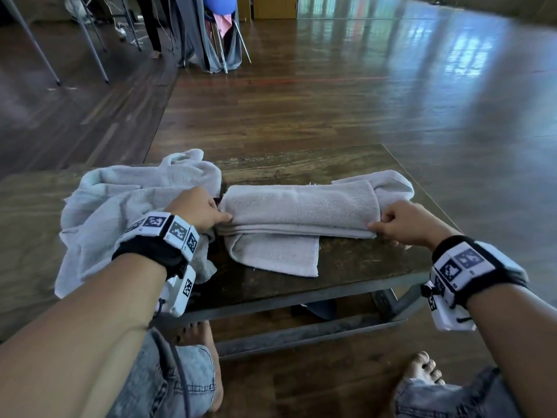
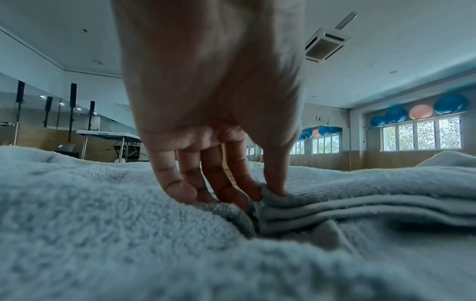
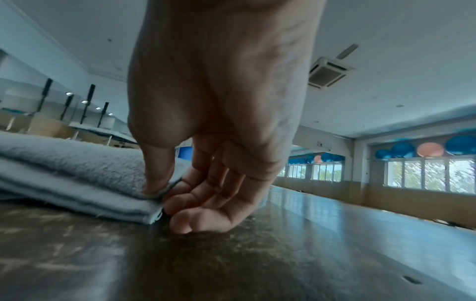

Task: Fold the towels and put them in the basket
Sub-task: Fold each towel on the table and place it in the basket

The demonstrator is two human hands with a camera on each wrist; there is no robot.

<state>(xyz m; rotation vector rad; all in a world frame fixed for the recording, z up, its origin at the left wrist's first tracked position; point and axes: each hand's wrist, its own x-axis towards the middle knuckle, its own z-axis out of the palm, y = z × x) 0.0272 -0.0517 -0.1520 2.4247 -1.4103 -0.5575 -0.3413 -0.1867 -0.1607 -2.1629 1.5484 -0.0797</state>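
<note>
Leftmost, loose towel pile (image 1: 126,203) bunched on the low wooden table (image 1: 346,263), under the left forearm. Left hand (image 1: 196,208) knuckles up, fingers pointing down, thumb (image 2: 274,175) and fingers pinching the left end of the folded towel (image 1: 298,211). Folded towel lies mid-table, layered, one flap sticking out toward the person. Right hand (image 1: 413,223) palm down at the right end, thumb (image 3: 157,171) on top, fingers (image 3: 180,201) curled beneath, pinching the top layer's corner; little finger touches the table.

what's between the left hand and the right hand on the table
The folded towel spans the whole stretch; the left hand and right hand each pinch one end. The head view shows it.
</note>
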